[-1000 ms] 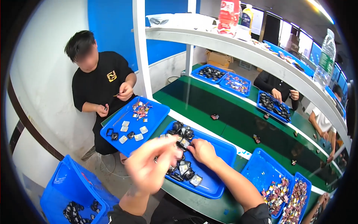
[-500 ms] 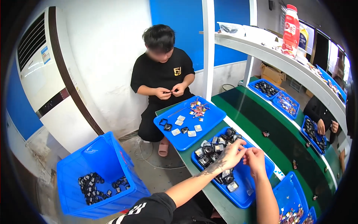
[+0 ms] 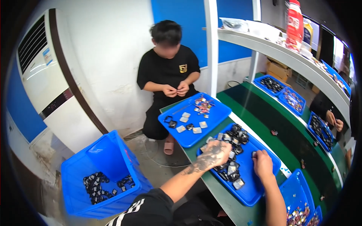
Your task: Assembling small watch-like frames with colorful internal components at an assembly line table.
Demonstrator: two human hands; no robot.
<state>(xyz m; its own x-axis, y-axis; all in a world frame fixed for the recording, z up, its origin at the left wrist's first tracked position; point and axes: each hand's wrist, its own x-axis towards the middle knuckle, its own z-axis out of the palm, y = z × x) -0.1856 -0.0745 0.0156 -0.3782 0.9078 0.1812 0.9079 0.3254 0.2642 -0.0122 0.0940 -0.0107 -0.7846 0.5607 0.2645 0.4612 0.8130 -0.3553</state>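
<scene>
In front of me a blue tray (image 3: 249, 197) holds a heap of small black camera-like units (image 3: 236, 136) with round lenses and pale square faces. My left hand (image 3: 218, 152), its forearm tattooed, lies over the near-left side of this heap. Its fingers are curled, and the hand hides whatever is in them. Over the tray's right side, apart from the heap, my right hand (image 3: 263, 164) is closed in a pinch. A small dark piece (image 3: 254, 154) shows at its fingertips; its kind is too small to make out.
Across from me a person in black (image 3: 167, 69) handles something small above another blue tray (image 3: 181, 140). A deep blue bin (image 3: 137, 188) with black parts stands at my left. A green conveyor belt (image 3: 260, 122) runs at right, under a white shelf (image 3: 264, 42). Another blue tray (image 3: 296, 188) holds small colourful parts.
My hands, close together before, have moved apart: the left went left onto the heap, the right slightly right and down. The view has shifted a little.
</scene>
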